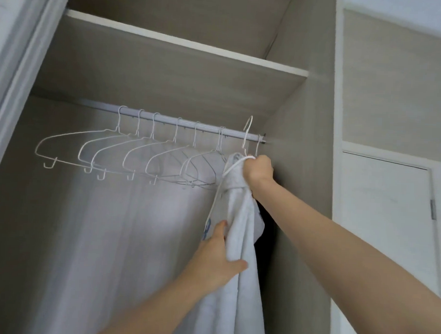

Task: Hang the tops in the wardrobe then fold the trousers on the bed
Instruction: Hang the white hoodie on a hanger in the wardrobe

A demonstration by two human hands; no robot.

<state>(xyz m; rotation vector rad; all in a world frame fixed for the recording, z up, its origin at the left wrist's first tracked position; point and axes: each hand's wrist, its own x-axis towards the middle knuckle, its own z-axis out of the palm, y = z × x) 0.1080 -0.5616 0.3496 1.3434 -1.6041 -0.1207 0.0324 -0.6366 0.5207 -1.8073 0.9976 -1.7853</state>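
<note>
A white top [239,243] with a small blue print hangs bunched on a white wire hanger [246,135]. The hanger's hook stands just in front of the wardrobe rail [191,124], near its right end. My right hand [258,169] grips the hanger's neck together with the top's collar, right below the rail. Lower down, my left hand [218,257] holds the top's fabric, thumb over the cloth. A dark garment shows behind the top, mostly hidden.
Several empty white wire hangers [129,150] hang along the rail to the left. A shelf [184,46] sits above the rail. The wardrobe's side panel [301,195] stands close on the right, and a sliding door frame [19,64] on the left.
</note>
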